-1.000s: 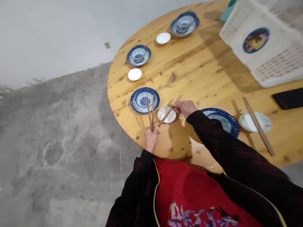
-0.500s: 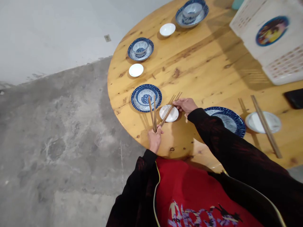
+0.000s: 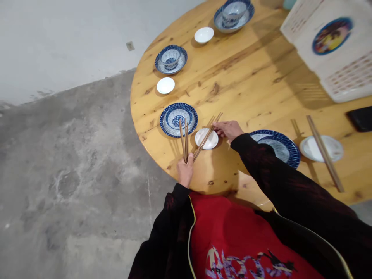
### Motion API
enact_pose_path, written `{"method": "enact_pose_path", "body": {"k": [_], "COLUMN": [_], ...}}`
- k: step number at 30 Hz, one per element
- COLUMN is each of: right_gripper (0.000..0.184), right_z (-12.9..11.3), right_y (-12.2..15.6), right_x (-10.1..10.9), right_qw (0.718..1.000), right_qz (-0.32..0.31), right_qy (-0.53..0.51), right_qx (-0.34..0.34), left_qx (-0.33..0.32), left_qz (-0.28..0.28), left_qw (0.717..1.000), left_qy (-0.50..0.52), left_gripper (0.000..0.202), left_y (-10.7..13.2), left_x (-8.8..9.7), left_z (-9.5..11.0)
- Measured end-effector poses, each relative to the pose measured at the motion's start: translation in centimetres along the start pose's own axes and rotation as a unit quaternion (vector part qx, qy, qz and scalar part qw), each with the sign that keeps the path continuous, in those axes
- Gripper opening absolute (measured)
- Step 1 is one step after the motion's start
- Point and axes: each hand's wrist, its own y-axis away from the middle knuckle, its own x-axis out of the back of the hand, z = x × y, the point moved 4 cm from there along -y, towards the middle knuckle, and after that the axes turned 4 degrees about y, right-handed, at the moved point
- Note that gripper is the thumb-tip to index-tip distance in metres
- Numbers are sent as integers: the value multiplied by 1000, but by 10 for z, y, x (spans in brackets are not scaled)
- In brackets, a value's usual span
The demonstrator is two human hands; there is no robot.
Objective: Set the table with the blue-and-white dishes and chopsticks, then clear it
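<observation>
Near the table's front edge, my left hand (image 3: 185,169) is closed around several upright wooden chopsticks (image 3: 182,140), their tips fanned apart. My right hand (image 3: 228,130) pinches a pair of chopsticks (image 3: 204,140) that slants across a small white dish (image 3: 211,142). The lower end of this pair comes close to my left thumb; whether they touch I cannot tell. Behind the left hand's chopsticks sits a blue-patterned plate (image 3: 164,128) with a bowl (image 3: 174,115) in it. Under my right forearm, another blue-rimmed plate (image 3: 293,154) is partly covered by the sleeve.
At the right, chopsticks (image 3: 324,151) lie across a white dish (image 3: 336,150), with a black phone-like object (image 3: 360,119) beyond. A white plastic basket (image 3: 308,42) stands at the back right. More bowls on plates (image 3: 180,66) and white dishes (image 3: 165,85) line the round table's (image 3: 247,89) far left edge.
My left hand has shifted slightly left, away from the lower end of the slanted pair, and its chopsticks look more spread. My right hand stays almost still, pinching its pair.
</observation>
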Motion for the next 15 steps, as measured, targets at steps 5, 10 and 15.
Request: {"method": "enact_pose_path", "body": {"k": [5,10,15], "right_gripper": [26,22,26], "right_z": [-2,-16,-10], "right_y": [11,36,96], "right_x": [8,19,11], "right_qw": [999,991,989], "right_qz": [44,120,75], "right_qy": [-6,-18,5], "right_qx": [4,63,131], "left_qx": [-17,-50,-80], "left_qz": [20,28,-53], "left_qw": [1000,998,995], "left_qy": [5,16,37], "left_gripper": [43,48,47], "left_y": [0,14,37], "left_x": [19,45,54], "left_z": [-7,-1,18]}}
